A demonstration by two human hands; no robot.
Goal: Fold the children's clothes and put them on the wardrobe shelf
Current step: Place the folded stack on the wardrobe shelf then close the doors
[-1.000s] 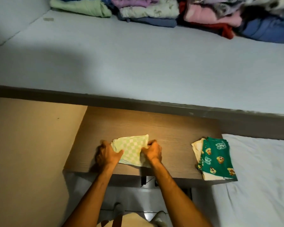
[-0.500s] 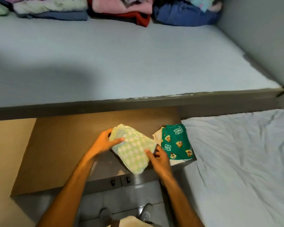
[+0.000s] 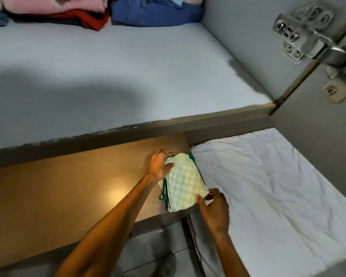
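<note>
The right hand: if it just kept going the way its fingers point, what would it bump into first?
The right hand points up and left, already touching the near corner of the checked garment. Going on, it would push into that garment, lying on the green one.

Warm glare glows on the brown wooden tabletop (image 3: 68,196) left of the gripped cloth. A wide soft shadow crosses the pale grey wardrobe shelf (image 3: 128,76) above. Edges bend, slightly blurred.

The checked garment (image 3: 183,187) covers nearly all the green garment (image 3: 165,191) (only edges show); shelf clothes (image 3: 54,11) run off the top.
</note>
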